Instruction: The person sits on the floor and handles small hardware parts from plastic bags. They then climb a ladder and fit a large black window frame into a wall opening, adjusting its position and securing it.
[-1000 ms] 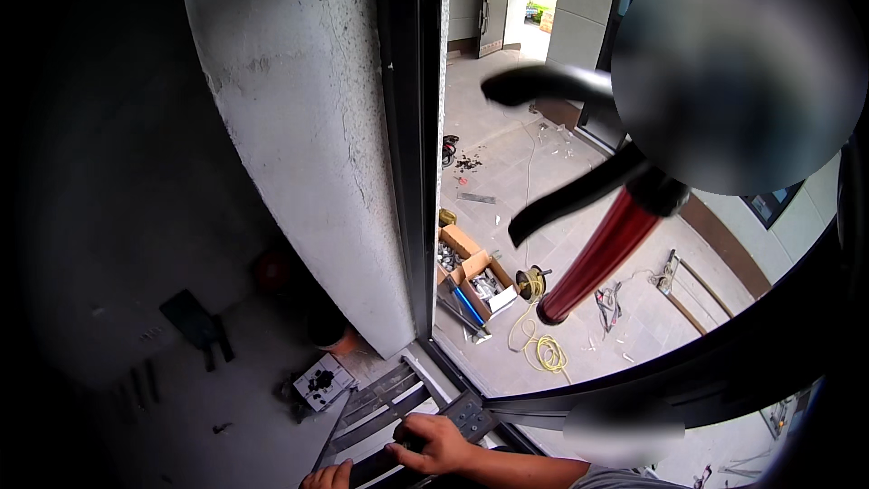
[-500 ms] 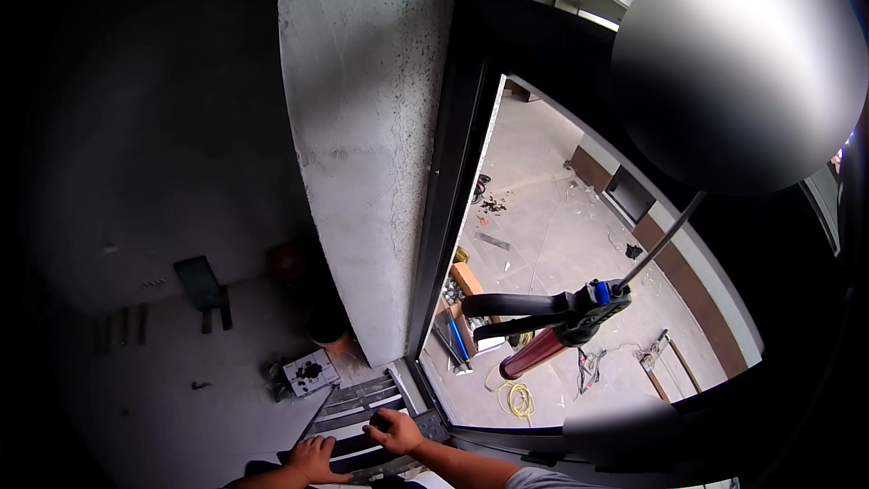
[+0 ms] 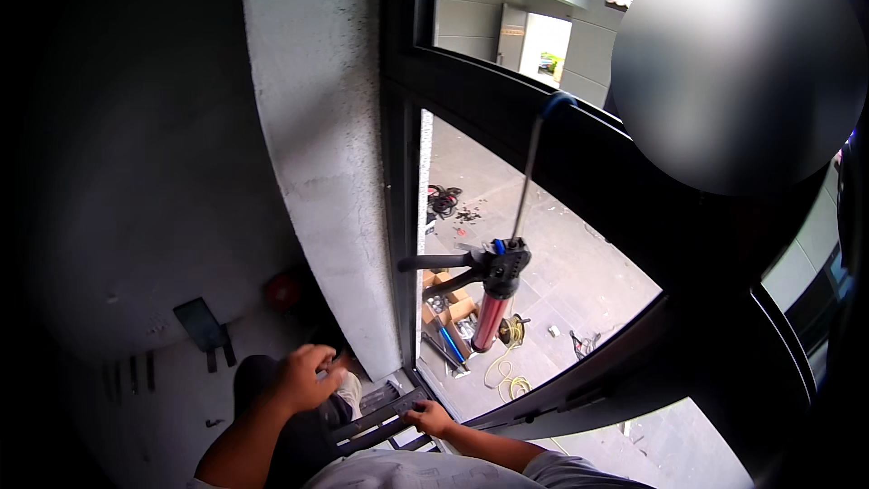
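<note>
My left hand (image 3: 308,380) is raised above my dark-trousered leg, fingers loosely bent and apart, with nothing visible in it. Lower and to the right, my right hand (image 3: 430,418) has its fingers curled at the edge of the dark slatted ladder (image 3: 358,430), beside the window frame's foot. A hand riveter with a red bottle (image 3: 491,321) and black handles hangs in the window opening, well beyond both hands. It is on a thin metal rod (image 3: 530,172) whose blue upper end meets the dark frame bar.
A rough concrete pillar (image 3: 312,163) stands left of the black window frame (image 3: 398,217). Beyond the opening, boxes of parts (image 3: 460,312), a yellow hose (image 3: 511,385) and black cables (image 3: 444,201) lie on the ground. A dark panel (image 3: 201,324) leans at the left wall.
My left hand has lifted off the ladder. The right hand has gone down to the ladder's edge. My view has shifted, the riveter appears further left, and my leg and shoe now show.
</note>
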`<state>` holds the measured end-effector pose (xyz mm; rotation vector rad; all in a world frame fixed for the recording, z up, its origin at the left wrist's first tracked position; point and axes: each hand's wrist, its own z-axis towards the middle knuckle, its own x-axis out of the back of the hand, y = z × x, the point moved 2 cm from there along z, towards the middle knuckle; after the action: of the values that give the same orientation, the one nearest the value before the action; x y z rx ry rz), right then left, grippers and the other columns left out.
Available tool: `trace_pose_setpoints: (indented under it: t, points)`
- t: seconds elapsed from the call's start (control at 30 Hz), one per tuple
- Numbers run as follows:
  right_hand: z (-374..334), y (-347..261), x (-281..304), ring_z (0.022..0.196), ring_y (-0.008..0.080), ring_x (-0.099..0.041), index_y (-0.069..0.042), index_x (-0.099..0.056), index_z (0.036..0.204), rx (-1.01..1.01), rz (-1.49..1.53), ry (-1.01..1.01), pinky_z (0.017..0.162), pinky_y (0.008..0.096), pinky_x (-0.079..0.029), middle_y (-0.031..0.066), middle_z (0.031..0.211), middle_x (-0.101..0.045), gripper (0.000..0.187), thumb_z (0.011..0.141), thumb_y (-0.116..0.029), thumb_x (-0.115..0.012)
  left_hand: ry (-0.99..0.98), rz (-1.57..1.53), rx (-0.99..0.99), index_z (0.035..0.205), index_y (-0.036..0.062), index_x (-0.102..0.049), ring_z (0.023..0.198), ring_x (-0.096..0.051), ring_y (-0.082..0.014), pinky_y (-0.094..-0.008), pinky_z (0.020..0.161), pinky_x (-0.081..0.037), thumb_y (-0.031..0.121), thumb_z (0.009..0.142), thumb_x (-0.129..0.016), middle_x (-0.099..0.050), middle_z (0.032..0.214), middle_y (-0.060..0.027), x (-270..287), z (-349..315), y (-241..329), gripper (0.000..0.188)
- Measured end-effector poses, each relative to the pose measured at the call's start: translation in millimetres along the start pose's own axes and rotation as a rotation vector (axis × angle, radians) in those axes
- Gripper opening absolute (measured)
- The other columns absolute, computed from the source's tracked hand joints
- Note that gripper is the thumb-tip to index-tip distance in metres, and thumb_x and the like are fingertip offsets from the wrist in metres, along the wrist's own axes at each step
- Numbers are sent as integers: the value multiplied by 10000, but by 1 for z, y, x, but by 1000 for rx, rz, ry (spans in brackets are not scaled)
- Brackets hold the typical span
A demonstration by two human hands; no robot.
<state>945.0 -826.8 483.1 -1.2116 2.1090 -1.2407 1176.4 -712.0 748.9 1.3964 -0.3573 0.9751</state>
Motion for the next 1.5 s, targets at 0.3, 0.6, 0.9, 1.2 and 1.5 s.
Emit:
trace_pose_setpoints:
  t: [0.3, 0.6, 0.9, 1.2, 1.5]
  points:
    - [-155, 98, 59, 599, 156, -626, -38, -707, 830, -255, -59, 576, 609, 328, -502, 56, 675, -661, 388, 806, -419, -770, 37, 401, -746, 1106, -14, -626, 990, -661, -337, -443, 835, -538, 354, 812, -785, -656, 1049, -177, -9, 164, 194, 498]
    - [-294, 328, -5, 510, 200, -574, 14, -673, 990, -450, 424, 984, 468, 354, -494, 73, 648, -622, 305, 881, -266, -720, -257, 427, -446, 893, -13, -662, 781, -703, -387, -485, 745, -534, 441, 917, -654, -693, 750, -198, -25, 195, 207, 455]
    - [-300, 465, -152, 729, 228, -687, -29, -717, 987, -669, -282, 632, 688, 377, -546, 113, 795, -706, 332, 870, -336, -672, -541, 659, -806, 884, 72, -682, 766, -706, -330, -454, 678, -545, 446, 901, -657, -696, 755, -125, 21, 118, 254, 375]
    - [-281, 365, -135, 637, 209, -663, -25, -726, 843, -919, 558, 686, 565, 346, -508, 98, 793, -707, 507, 801, -530, -732, -992, 540, -1199, 935, -4, -590, 595, -690, -324, -452, 530, -535, 353, 1032, -505, -673, 698, -166, -80, 40, 330, 380]
    - [-272, 342, -126, 636, 205, -654, -23, -713, 885, -852, 613, 727, 545, 337, -493, 74, 774, -687, 540, 813, -558, -708, -1293, 388, -865, 1042, -63, -622, 871, -699, -365, -470, 791, -519, 313, 1060, -426, -698, 911, -240, -126, 16, 418, 425]
